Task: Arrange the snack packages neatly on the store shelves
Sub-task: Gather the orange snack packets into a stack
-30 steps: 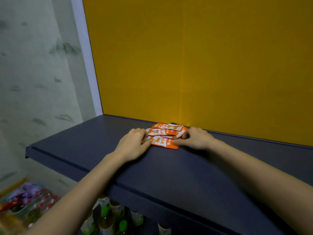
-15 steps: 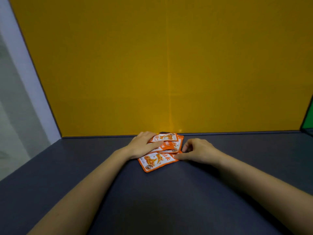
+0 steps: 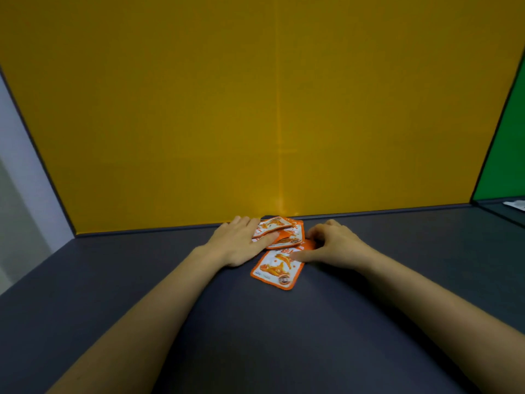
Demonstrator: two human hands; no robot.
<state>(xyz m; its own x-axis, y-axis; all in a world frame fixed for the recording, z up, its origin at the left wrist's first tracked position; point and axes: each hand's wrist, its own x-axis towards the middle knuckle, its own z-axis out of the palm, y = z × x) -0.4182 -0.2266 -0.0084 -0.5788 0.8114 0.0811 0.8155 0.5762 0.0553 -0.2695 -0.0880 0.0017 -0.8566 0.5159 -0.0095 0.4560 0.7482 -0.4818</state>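
We have a small pile of orange-and-white snack sachets [image 3: 279,231] lying flat on the dark shelf [image 3: 142,280], close to its back edge where the yellow back panel [image 3: 255,109] rises. One loose sachet [image 3: 277,269] lies just in front of the pile, tilted, its far end overlapping the others.

Our left hand [image 3: 241,243] lies flat with fingers stretched out over the left side of the pile, pressing down on it and gripping nothing. Our right hand [image 3: 332,245] is curled, its thumb resting on the far end of the loose sachet and its fingertips touching the pile's right edge; whether it pinches a sachet we cannot tell.

We judge these sachets to be very light, thin and floppy, with a glossy film that will likely slide easily on the smooth shelf and on each other. They bulge slightly in the middle, so a stack may slip apart unless squared from both sides. The best hold is probably a light pinch at a sealed edge or corner, or a flat press on top while sliding. Squeezing the middle hard could crush the contents.
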